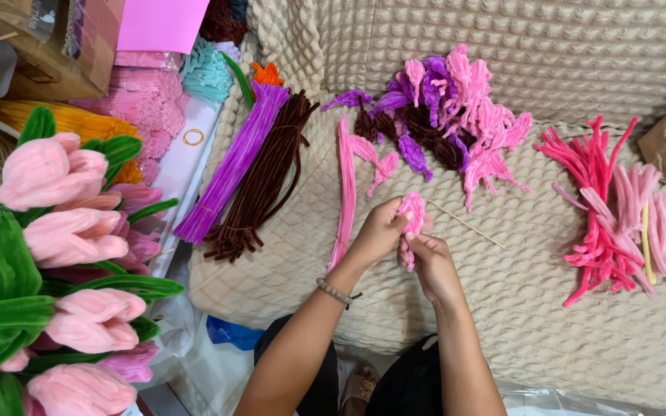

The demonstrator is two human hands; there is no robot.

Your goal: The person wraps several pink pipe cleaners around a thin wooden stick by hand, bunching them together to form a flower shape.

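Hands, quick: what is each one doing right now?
Left hand: closed on the pink pipe-cleaner piece.
Right hand: closed, pinching the same piece from below.

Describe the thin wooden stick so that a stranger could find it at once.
Start at the beige quilted cover and find the two hands near its front edge. The stick lies just right of them, slanting. It alone is bare, pale and straight; everything nearby is fuzzy pipe cleaner.
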